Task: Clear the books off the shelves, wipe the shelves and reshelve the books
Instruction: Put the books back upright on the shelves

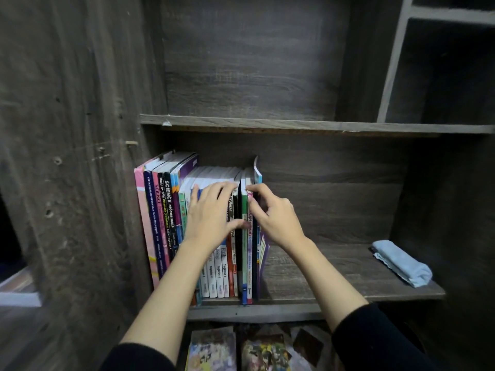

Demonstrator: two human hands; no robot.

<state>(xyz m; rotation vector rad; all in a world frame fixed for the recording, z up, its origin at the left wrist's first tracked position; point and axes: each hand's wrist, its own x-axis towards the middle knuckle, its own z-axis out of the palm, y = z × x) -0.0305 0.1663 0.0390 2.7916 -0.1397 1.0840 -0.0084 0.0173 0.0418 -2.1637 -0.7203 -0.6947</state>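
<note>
A row of upright school books [163,223] fills the left half of the middle shelf [321,279] of a dark wooden bookcase. My left hand [211,212] lies over the tops of the middle books, fingers curled over their upper edges and thumb across the spines. My right hand [270,212] grips the last thin books [247,263] at the right end of the row, fingertips hooked on their tops. A folded light blue cloth [401,262] lies at the right end of the same shelf.
The shelf above [294,124] holds nothing in view. Right of the row the middle shelf is bare up to the cloth. Below, on the lower shelf, lie flat books with colourful covers [214,349]. Open cubbies [442,70] stand at the upper right.
</note>
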